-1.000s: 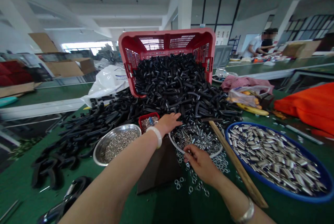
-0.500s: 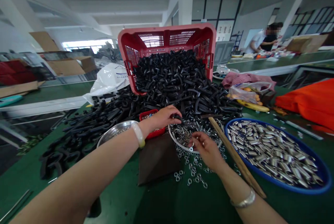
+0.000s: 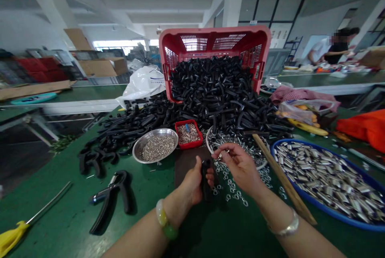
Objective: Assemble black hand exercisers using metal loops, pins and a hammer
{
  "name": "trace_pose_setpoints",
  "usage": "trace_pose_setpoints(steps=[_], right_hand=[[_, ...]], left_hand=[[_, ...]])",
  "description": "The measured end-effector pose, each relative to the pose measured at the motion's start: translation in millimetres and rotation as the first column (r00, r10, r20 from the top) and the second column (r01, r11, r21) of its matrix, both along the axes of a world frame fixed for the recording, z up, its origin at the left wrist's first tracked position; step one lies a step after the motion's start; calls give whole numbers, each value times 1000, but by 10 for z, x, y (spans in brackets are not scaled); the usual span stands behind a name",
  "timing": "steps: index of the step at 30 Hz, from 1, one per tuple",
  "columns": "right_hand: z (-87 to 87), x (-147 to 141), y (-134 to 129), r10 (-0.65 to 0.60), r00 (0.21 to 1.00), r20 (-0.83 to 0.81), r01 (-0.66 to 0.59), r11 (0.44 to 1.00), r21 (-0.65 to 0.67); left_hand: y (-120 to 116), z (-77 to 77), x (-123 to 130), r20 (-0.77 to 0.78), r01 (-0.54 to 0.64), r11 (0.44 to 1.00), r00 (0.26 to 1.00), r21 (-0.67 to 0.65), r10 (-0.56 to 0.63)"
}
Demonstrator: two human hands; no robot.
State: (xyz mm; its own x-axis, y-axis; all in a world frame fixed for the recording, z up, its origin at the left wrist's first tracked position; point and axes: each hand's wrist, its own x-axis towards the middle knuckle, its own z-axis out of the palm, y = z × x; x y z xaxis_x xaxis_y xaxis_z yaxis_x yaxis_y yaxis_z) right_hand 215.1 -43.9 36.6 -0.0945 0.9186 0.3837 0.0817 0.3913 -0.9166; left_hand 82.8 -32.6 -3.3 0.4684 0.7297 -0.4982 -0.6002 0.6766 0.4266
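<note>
My left hand point(image 3: 195, 182) is wrapped around a black handle point(image 3: 206, 180), held upright over the dark flat block point(image 3: 184, 166). To its right, my right hand point(image 3: 237, 164) pinches a small metal part point(image 3: 221, 154) above the near rim of the white bowl point(image 3: 261, 166) of metal pieces. Loose metal eye pieces point(image 3: 236, 194) lie on the green table below it. Left of my hands are a steel bowl point(image 3: 138, 159) of small parts and a red tray point(image 3: 191, 145) of screws.
A red crate point(image 3: 215, 31) spills black handles over the table. At right are a wooden stick point(image 3: 284, 180) and a blue tray point(image 3: 325, 208) of metal sleeves. A black clamp point(image 3: 110, 202) and a yellow-handled screwdriver point(image 3: 15, 237) lie left. Two people stand at the back right.
My left hand has come back from the pile toward me with the black handle, now upright. My right hand has lifted slightly with its fingers pinched. The view has turned left.
</note>
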Motion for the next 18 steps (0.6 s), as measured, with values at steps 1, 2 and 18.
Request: trace_pose_setpoints(steps=[1,2,18], right_hand=[[4,-38,10,11,1000,7,-11,1000,0],[6,-70,22,22,1000,16,-22,1000,0],[16,-218,72,112,885,452,-151,987,52]], left_hand=[[-16,4,-8,34,18,1000,999,-6,-18],[-29,6,-16,57,36,999,998,-15,-35],[-111,-25,-157,-46,130,991,991,15,-129]])
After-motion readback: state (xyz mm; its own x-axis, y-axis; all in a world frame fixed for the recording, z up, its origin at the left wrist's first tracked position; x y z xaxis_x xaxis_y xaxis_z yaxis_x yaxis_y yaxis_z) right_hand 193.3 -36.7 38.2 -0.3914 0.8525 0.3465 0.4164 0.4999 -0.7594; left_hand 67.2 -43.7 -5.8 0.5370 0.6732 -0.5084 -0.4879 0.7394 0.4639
